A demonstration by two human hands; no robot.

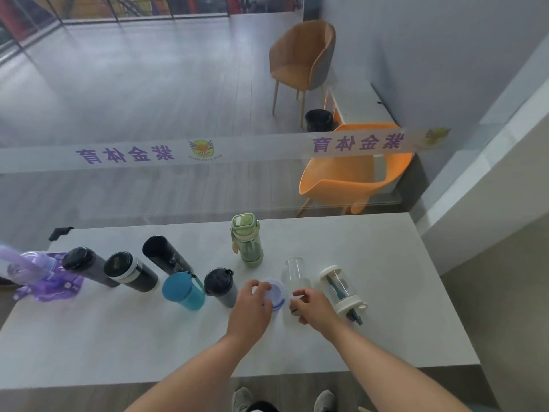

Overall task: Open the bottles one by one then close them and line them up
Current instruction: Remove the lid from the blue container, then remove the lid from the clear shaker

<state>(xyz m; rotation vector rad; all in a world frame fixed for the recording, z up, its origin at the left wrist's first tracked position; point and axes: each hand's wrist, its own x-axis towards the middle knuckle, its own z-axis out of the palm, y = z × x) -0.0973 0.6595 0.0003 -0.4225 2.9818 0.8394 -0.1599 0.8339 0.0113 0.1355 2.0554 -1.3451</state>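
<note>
Several bottles stand on a pale grey table (401,307). An uncapped clear bottle (294,270) stands near the middle, and my right hand (312,306) is curled around its lower part. Just to its left, my left hand (254,304) grips a round blue lid (277,292) low over the table. To the left stand a grey bottle with a black cap (221,286), a teal bottle (184,291), three dark bottles (166,257) (130,272) (86,266) and a purple bottle (26,267). A green bottle (248,242) stands behind. A clear bottle with white ends (341,289) stands at the right.
A purple bag (56,288) lies under the purple bottle at the table's left edge. A glass partition (178,179) runs directly behind the table, with orange chairs (350,179) beyond it. A wall corner (475,218) stands to the right. Bare tabletop lies in front of my hands.
</note>
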